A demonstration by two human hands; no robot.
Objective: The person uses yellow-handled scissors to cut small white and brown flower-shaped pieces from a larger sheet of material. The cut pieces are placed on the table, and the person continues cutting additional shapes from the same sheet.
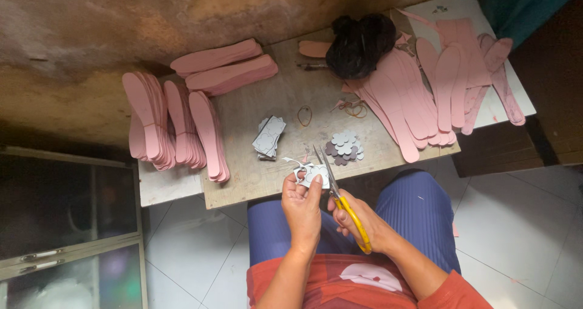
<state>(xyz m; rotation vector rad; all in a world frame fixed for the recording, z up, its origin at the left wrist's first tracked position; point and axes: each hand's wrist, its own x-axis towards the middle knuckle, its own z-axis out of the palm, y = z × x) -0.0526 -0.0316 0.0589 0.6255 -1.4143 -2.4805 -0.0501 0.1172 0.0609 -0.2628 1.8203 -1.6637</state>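
Now a grey sheet is pinched by the left hand, yellow-handled scissors gripped by the right hand; a small pile of cut flower shapes is done, a stack of uncut sheets left.

Red short-sleeved top with pale motif, blue ribbed trousers.

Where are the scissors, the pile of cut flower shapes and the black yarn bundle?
scissors [333,178]: head view, on the blades near the pivot.
pile of cut flower shapes [344,147]: head view, middle of the pile.
black yarn bundle [361,44]: head view, centre of the bundle.
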